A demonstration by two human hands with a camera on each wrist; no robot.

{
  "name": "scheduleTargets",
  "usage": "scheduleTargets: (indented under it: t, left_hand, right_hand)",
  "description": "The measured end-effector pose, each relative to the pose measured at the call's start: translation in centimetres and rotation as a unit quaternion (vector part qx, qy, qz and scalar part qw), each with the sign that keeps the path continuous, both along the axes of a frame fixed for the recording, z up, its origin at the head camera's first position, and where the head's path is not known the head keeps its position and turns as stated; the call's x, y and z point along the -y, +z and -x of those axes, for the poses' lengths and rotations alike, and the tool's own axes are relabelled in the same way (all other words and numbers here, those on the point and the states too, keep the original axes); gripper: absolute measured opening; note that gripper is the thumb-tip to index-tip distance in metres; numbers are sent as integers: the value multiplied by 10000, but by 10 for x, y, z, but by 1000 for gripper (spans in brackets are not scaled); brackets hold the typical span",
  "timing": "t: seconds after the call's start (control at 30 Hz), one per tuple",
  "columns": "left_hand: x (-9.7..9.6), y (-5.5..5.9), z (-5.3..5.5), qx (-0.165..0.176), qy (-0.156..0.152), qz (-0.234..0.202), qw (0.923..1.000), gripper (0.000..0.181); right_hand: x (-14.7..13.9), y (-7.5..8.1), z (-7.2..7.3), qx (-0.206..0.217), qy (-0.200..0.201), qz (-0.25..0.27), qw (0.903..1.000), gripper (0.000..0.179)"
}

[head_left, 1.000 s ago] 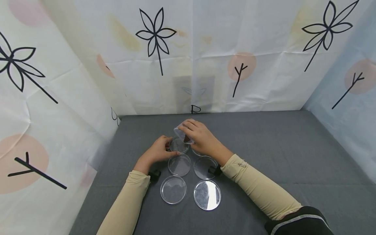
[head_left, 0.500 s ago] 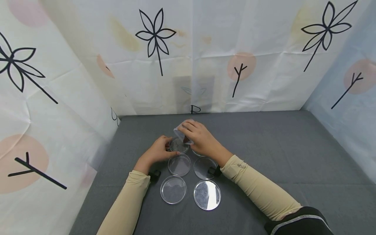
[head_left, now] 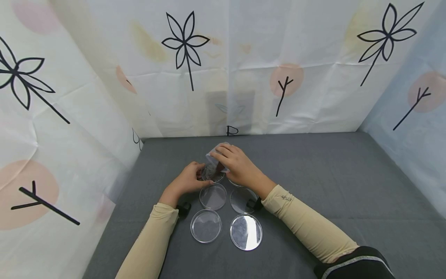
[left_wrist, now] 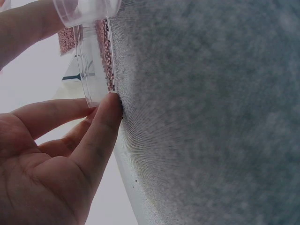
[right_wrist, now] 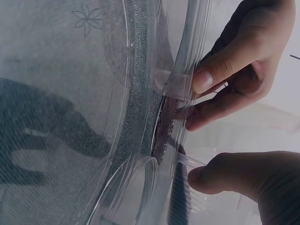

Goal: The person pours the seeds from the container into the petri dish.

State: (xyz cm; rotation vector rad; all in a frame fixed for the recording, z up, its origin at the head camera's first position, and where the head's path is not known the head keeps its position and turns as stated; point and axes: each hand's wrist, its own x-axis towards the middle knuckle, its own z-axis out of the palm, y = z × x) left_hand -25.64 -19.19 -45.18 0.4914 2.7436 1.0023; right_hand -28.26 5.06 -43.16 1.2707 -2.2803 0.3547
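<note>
My right hand [head_left: 238,164] grips a clear plastic cup [head_left: 211,155] tilted over a round clear petri dish [head_left: 216,179]. Reddish-brown granules [head_left: 219,167] lie at the cup's lowered side. Inside the dish there is a layer of granules [left_wrist: 107,56], reddish in the left wrist view. My left hand [head_left: 188,178] holds the dish by its side, thumb at the near rim and fingers around the far left; its thumb [right_wrist: 211,79] shows at the rim in the right wrist view. The right thumb [right_wrist: 206,178] presses the cup's edge there. Part of the cup is hidden behind the right hand.
Nearer me on the grey cloth [head_left: 313,178] sit more clear petri dishes: two on the left [head_left: 213,196], two on the right [head_left: 246,232]. Another dish [head_left: 234,182] is mostly hidden under my right hand. A patterned white curtain [head_left: 244,77] stands behind.
Granules have poured from the cup into the dish, which was clear a second ago and now looks speckled. Both hands stay nearly in place.
</note>
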Motion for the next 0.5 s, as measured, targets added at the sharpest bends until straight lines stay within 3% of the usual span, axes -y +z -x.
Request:
scheduleTargets:
  t: [0.2,0.37,0.5]
  left_hand:
    - [0,0,0,-22,5,21,10000,83]
    - [0,-1,0,27,6,29,10000,85]
    - [0,0,0,32,13,6,10000,85]
  right_hand:
    - [-1,0,2,220,-94,5,9997,79]
    - [-11,2,4,674,-668,58,9955,87]
    - [-25,10,4,1313,-1101,621,9832,92]
